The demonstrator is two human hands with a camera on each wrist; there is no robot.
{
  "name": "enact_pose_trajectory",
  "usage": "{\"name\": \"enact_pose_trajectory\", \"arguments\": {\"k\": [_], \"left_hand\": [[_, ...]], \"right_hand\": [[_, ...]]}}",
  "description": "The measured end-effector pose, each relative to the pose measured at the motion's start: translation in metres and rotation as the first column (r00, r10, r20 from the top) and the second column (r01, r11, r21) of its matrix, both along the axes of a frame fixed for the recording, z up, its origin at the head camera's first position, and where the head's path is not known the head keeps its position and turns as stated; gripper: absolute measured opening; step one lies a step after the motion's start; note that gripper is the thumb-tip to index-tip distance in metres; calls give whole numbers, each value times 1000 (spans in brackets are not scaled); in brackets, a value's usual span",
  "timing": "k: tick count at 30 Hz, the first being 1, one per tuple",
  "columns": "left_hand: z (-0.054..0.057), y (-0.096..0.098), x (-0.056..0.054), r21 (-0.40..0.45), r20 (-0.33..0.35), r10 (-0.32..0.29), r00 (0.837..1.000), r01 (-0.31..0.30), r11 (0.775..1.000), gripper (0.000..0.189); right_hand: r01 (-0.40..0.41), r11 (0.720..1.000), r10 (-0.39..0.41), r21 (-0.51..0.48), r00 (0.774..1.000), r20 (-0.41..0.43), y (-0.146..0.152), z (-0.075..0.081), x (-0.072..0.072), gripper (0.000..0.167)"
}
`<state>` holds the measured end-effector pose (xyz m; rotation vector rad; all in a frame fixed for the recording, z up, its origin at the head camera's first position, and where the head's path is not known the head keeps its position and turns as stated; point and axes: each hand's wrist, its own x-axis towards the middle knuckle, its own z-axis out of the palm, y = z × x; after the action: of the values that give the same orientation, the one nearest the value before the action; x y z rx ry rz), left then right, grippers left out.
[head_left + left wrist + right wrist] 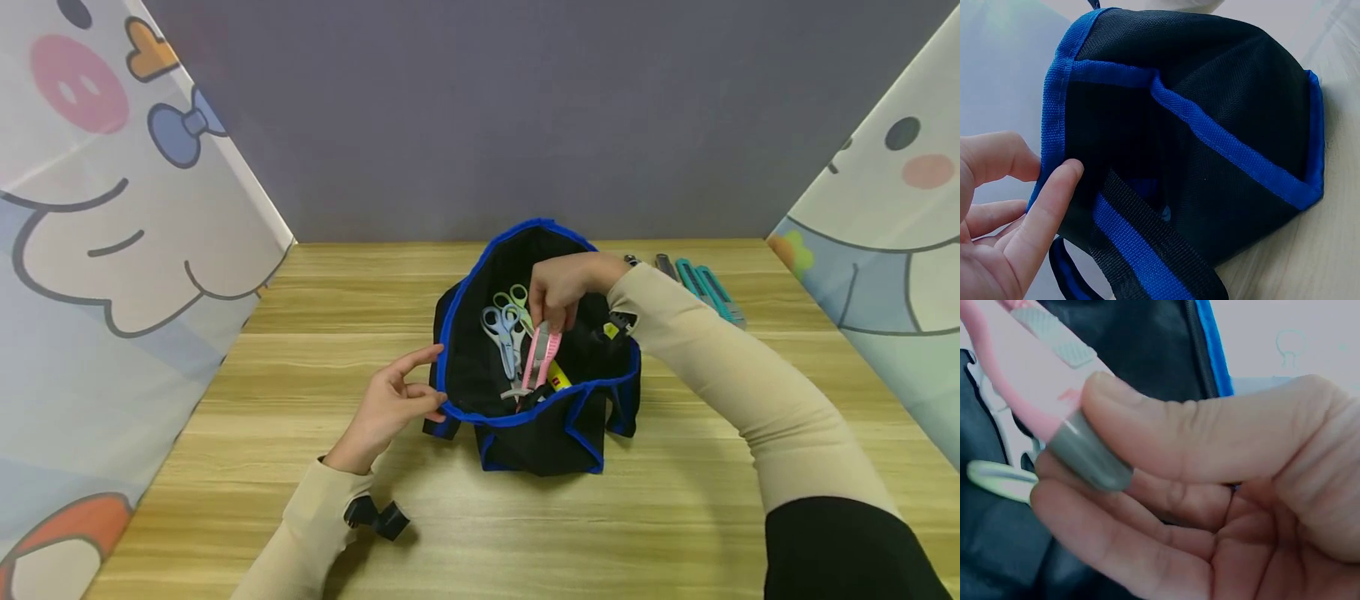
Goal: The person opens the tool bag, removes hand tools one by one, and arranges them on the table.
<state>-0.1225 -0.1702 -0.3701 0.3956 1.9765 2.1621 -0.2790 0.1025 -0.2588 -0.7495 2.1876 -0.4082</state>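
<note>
A black tool bag with blue edging (540, 446) stands on the table with its mouth open. My left hand (390, 404) pinches the bag's left rim, thumb on one face and fingers on the other; the left wrist view shows the blue edging (1054, 125) between them. Inside the bag's mouth, my right hand (558, 287) holds a pink utility knife (542, 354) by its grey end (1091, 453), between thumb and fingers. Blue scissors (504, 333) and green-handled scissors (519, 296) lie in the bag beside it, along with a yellow item (558, 375).
Two teal utility knives (716, 292) lie on the table right of the bag, with a dark grey one (665, 265) next to them, partly behind the right sleeve. A grey panel (480, 117) rises behind the wooden table (315, 333); printed cloths hang at both sides.
</note>
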Motion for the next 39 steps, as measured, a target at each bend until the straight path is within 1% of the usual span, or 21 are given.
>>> {"name": "enact_pose_trajectory", "arguments": {"k": [3,6,9,11,13,15,18,19,22,26,28,30,33,35,36,39], "left_hand": [[-1,-1,0,2,1,0,1000,0,1000,67],[-2,-2,0,8,-3,-2,1000,2,1000,67],[-3,-2,0,8,-6,0,1000,0,1000,67],[-4,-3,0,3,-9,2,1000,-2,1000,67],[-5,-3,0,-3,-13,5,1000,-5,1000,67],[-6,-3,0,-5,-17,7,1000,-7,1000,66],[-7,-3,-1,-8,-23,9,1000,-10,1000,66],[-6,-3,0,-8,-24,10,1000,-10,1000,66],[-6,-3,0,-12,-33,9,999,-9,1000,65],[-6,-4,-1,-18,-34,7,999,-7,1000,66],[-6,-4,-1,-21,-28,7,1000,-7,1000,66],[-6,-4,-1,-20,-23,6,1000,-7,1000,67],[-5,-4,0,-14,-14,7,1000,-7,1000,67],[-5,-4,0,-10,-12,7,1000,-7,1000,67],[-5,-3,0,-11,-13,8,1000,-8,1000,67],[-5,-3,0,-11,-18,11,1000,-11,1000,67]], "right_hand": [[14,1000,-14,-18,1000,-20,10,8,0,22],[49,997,-51,-52,998,-38,23,19,1,23],[118,989,-123,-95,991,-49,39,29,2,23],[173,976,-181,-135,982,-54,50,33,3,24],[228,956,-243,-183,968,-64,60,36,5,25],[284,930,-308,-236,949,-73,71,38,7,26],[359,879,-402,-313,912,-84,86,39,11,27],[384,858,-432,-341,898,-76,90,38,12,28],[447,792,-511,-417,858,-52,103,36,16,29],[513,693,-596,-508,803,-3,118,29,21,31],[536,635,-632,-556,775,25,125,25,23,32],[556,568,-665,-607,745,60,130,21,26,29],[573,463,-699,-677,705,119,137,14,30,24],[584,379,-712,-718,680,178,141,10,32,28],[590,329,-712,-738,668,217,143,8,33,30],[602,167,-689,-781,638,345,148,2,36,34]]}}
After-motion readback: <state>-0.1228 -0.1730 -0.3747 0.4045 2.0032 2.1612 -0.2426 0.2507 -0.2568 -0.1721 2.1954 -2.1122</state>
